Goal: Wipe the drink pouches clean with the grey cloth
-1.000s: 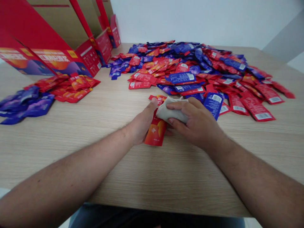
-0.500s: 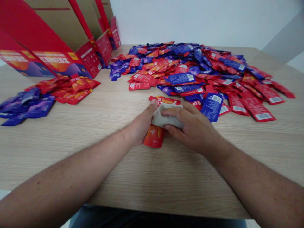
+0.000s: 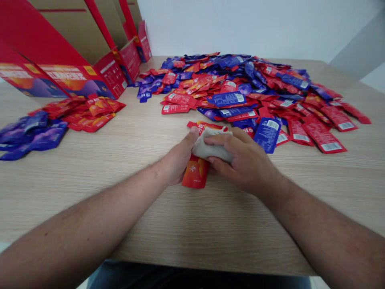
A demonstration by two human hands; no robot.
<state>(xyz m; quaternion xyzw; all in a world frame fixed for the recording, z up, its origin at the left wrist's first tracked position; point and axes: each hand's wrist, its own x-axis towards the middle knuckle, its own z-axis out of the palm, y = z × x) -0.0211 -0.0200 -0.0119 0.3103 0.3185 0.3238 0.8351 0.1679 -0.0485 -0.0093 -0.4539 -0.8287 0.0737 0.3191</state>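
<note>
In front of me my left hand (image 3: 179, 160) grips a red-orange sachet (image 3: 195, 173) along its left edge, thumb on top near its upper end. My right hand (image 3: 237, 156) is closed on a folded pale grey cloth (image 3: 212, 145), which lies pressed over the middle of the sachet's printed face. The cloth and fingers hide that middle part. Just beyond my right hand lies a blue sachet (image 3: 267, 134), barcode side up, at the near edge of a big mixed heap of red and blue sachets (image 3: 228, 86).
To the left are a small pile of red sachets (image 3: 90, 114) and one of blue sachets (image 3: 36, 132). Behind them stand several red cartons (image 3: 81, 78) with raised cardboard flaps, at the back left. A white wall (image 3: 240, 28) bounds the wooden table (image 3: 192, 224).
The hands, cloth and sachet hold nearly the same position. The sachet's lower end has tipped very slightly. The whole view has shifted a little.
</note>
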